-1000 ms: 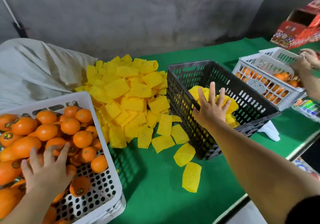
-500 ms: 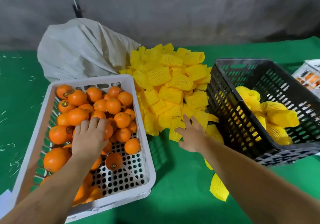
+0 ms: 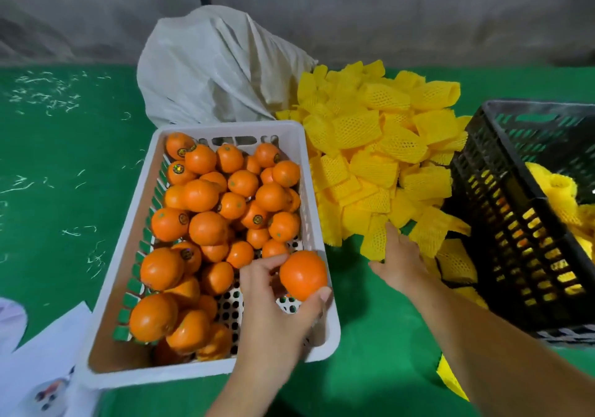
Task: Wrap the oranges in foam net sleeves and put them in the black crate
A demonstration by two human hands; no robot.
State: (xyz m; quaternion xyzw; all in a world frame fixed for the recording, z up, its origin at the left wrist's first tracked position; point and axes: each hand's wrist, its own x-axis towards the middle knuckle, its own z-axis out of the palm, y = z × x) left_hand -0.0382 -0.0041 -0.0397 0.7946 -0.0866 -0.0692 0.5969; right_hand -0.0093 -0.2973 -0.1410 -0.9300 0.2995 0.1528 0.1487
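The left hand [image 3: 277,307] has lifted one orange [image 3: 303,275], pinching it above the white basket [image 3: 322,336]. Beside that basket, the right hand [image 3: 402,262], fingers spread, touches a yellow sleeve [image 3: 375,238]. Grab just one sleeve.

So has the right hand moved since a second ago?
Yes. The right hand has left the black crate rim and now rests at the near edge of the foam sleeve pile, left of the crate.
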